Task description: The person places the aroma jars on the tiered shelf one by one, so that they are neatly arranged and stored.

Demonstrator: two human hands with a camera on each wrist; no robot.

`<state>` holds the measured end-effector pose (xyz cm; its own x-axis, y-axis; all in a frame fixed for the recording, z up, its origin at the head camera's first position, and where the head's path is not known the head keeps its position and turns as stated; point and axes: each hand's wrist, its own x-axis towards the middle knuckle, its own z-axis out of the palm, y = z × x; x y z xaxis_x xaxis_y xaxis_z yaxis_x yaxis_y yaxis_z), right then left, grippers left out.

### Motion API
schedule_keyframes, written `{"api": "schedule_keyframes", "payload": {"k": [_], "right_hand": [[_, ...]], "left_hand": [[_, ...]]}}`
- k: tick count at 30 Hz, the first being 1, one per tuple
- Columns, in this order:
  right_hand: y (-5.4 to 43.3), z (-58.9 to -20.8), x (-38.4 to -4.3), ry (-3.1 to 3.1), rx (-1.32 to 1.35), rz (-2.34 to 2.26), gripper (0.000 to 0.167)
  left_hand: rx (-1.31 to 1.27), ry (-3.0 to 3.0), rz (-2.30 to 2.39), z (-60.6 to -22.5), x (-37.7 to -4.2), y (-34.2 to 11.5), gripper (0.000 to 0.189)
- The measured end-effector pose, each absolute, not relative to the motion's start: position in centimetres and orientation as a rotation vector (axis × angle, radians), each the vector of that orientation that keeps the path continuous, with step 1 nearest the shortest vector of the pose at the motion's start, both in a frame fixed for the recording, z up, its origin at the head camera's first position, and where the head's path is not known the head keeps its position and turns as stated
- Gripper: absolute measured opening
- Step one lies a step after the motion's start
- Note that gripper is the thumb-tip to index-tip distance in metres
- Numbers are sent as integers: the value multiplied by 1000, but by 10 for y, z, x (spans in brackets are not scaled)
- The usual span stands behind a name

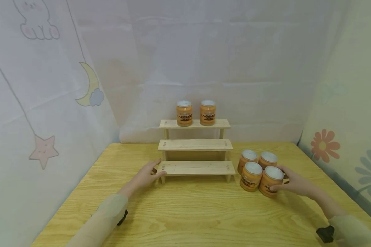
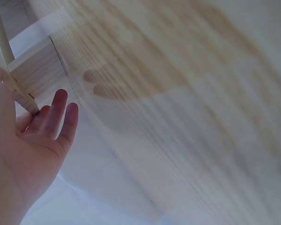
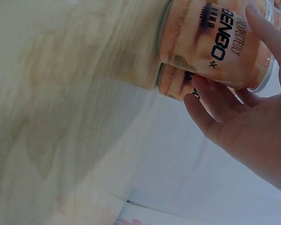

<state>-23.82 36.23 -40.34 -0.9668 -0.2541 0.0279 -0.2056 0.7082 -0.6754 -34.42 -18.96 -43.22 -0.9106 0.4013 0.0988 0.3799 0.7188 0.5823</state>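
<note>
A three-step wooden display rack stands on the table. My left hand holds the left end of its lowest step; in the left wrist view the step's corner lies between thumb and fingers. Over on the right, my right hand grips the front right orange jar, which has a white lid. Its thumb lies along the jar's side in the right wrist view, with the other fingers around the far side. Three similar jars stand close against this one, including the front left jar.
Two more orange jars, a left one and a right one, stand on the top step. The middle step and lowest step are bare. White cloth hangs behind the wood-grain table, with printed cloth at both sides.
</note>
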Motion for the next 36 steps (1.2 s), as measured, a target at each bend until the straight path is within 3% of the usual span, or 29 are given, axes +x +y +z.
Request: {"api": "schedule_keyframes", "payload": {"k": [9, 15, 36], "right_hand": [[367, -408, -237, 2841, -376, -1165, 76], [377, -403, -232, 2876, -420, -1208, 65], [348, -321, -260, 3017, -433, -1121, 74]], "left_hand": [[644, 2874, 980, -431, -342, -188, 79], [651, 2884, 975, -431, -342, -187, 78], [635, 2887, 988, -430, -341, -189, 81]]}}
